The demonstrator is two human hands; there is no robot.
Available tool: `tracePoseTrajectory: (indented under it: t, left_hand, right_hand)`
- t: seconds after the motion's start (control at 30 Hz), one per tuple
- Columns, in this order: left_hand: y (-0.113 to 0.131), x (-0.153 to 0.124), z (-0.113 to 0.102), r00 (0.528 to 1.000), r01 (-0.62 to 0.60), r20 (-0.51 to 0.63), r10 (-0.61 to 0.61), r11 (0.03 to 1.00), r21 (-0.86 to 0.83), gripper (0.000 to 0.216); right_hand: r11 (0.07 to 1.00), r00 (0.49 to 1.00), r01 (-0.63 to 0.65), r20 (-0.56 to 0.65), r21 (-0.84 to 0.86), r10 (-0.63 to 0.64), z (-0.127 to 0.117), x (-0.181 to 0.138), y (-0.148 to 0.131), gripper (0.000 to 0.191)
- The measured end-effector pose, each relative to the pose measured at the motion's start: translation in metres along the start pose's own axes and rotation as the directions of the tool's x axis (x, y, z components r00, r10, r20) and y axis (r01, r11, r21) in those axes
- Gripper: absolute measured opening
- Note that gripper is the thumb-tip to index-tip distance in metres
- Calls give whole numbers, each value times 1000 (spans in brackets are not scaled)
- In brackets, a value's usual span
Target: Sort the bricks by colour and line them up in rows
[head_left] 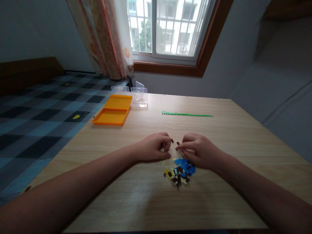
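Note:
My left hand (158, 147) rests on the table with its fingers curled in and its thumb lying along the wood. Whether anything is inside those fingers is hidden. Just past its knuckles lies a small dark brown building brick (172, 140). Facing it, my right hand (197, 149) has a tiny brown brick (176, 149) at its fingertips, and another brown brick (178, 143) sits beside its index finger. Below both hands is a loose pile of small bricks (179, 172) in blue, brown, yellow and cream, with the blue ones partly under my right hand.
A long row of small green bricks (187, 114) runs across the far part of the wooden table (117, 198). At the back left stand an open orange tray (112, 116) and clear plastic boxes (139, 97). A checked bed (48, 130) borders the table's left side.

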State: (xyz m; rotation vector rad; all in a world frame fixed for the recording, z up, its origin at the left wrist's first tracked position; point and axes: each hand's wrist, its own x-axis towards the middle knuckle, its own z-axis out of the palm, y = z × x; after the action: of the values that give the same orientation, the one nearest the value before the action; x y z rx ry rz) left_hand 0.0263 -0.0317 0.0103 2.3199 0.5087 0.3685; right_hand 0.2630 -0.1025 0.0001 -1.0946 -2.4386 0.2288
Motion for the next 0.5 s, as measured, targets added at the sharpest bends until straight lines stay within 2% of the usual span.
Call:
tracePoseTrajectory:
  t: [0.1, 0.2, 0.33, 0.4, 0.5]
  left_hand:
    - [-2, 2, 5, 994, 44, -99, -41, 999, 27, 26]
    - [-2, 5, 12, 982, 86, -177, -72, 993, 77, 31]
    - [-1, 9, 16, 962, 120, -257, -94, 989, 91, 33]
    - [0, 8, 13, 970, 96, -227, -81, 994, 53, 33]
    - [1, 3, 4, 996, 34, -86, -36, 999, -25, 34]
  right_hand:
    - [1000, 998, -20, -66, -4, 20, -3, 0, 4, 20]
    - [997, 995, 35, -95, 72, -28, -11, -1, 3, 21]
    - [970, 989, 147, -5, 195, -148, -14, -2, -11, 19]
    - [962, 980, 164, 72, 219, -183, -12, -2, -20, 18]
    - [962, 974, 162, 121, 219, -191, -8, -2, -28, 17]
